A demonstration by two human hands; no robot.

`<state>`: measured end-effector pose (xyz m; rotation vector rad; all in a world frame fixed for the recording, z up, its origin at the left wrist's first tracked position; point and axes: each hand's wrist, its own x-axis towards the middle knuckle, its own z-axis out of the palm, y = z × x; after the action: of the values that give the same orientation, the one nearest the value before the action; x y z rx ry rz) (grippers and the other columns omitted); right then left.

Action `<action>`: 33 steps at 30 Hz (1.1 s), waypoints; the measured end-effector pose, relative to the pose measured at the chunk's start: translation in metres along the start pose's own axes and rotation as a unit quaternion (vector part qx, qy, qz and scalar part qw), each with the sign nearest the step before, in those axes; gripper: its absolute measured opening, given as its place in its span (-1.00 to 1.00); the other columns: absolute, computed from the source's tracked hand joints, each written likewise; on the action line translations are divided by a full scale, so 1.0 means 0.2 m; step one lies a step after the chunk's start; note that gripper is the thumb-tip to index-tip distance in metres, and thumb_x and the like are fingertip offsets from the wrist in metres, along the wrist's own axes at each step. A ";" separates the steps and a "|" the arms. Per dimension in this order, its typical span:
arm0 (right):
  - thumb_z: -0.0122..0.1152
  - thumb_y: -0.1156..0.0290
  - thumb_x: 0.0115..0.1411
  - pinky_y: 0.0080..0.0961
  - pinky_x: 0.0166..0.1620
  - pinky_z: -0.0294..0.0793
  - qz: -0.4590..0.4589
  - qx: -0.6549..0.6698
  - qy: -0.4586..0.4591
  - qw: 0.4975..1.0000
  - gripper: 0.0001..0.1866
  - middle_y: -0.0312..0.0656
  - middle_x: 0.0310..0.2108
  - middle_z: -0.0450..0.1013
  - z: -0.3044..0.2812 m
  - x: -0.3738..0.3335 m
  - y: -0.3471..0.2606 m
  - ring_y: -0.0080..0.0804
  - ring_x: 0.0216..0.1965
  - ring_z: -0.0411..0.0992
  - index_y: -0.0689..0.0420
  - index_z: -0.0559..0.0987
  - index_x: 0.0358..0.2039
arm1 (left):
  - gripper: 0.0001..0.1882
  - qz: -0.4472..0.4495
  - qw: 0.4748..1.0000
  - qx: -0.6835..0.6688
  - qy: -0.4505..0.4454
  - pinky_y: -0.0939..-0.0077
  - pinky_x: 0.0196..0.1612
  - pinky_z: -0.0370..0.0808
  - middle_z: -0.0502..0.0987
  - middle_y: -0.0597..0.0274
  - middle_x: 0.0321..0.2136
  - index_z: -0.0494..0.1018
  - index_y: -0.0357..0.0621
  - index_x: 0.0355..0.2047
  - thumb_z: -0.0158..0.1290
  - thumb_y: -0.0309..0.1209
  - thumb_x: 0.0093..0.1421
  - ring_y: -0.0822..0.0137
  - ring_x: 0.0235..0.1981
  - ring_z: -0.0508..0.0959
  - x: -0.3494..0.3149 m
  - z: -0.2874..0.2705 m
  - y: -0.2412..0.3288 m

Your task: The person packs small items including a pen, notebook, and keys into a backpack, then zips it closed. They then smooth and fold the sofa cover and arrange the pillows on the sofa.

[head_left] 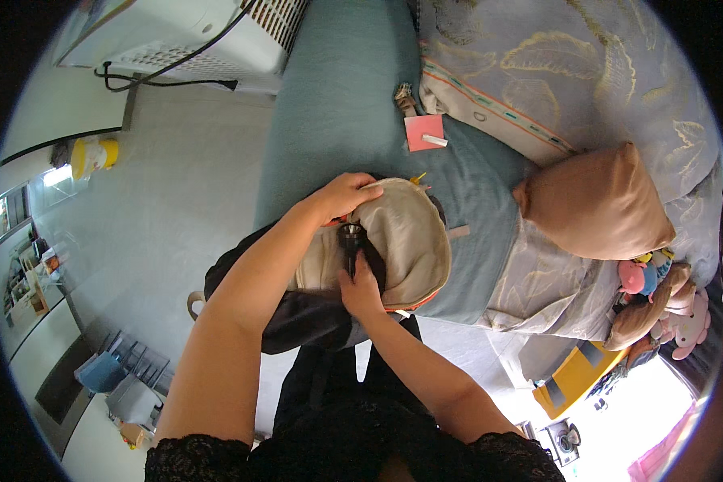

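Observation:
A dark backpack (293,321) with a cream lining (406,241) lies unzipped at the near edge of the bed, its flap folded back to the right. My left hand (347,197) grips the far rim of the bag's opening, fingers closed over the edge. Inside the opening, my right hand (361,289) is wrapped round a black flashlight (350,238), whose lens end points away from me. Part of the flashlight's body is hidden by my fingers. What else the bag holds cannot be made out.
Beyond the bag, a pink square card (424,132) with a small white piece lies on the teal sheet (329,96). A brown pillow (594,205) and plush toys (643,277) are to the right. At far left stands a white appliance (193,40) with a black cable (185,63).

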<state>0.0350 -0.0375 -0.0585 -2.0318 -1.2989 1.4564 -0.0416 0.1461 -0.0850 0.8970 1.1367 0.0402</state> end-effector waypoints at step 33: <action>0.29 0.42 0.07 -0.61 -0.44 0.49 0.117 0.582 -0.088 0.800 -0.85 -0.31 -0.49 0.45 -0.90 0.87 -0.08 -0.57 -0.51 0.42 0.17 0.50 -0.42 | -0.61 0.054 0.992 -0.086 0.080 0.60 -0.09 0.33 0.50 0.30 -0.22 0.43 -0.19 -0.09 0.03 -0.16 0.21 0.50 -0.20 0.42 -0.02 0.04 0.08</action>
<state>0.1964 0.1540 -0.0705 -1.1988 0.0046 1.8707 -0.0312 0.1493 -0.0703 0.8100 1.2129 0.2995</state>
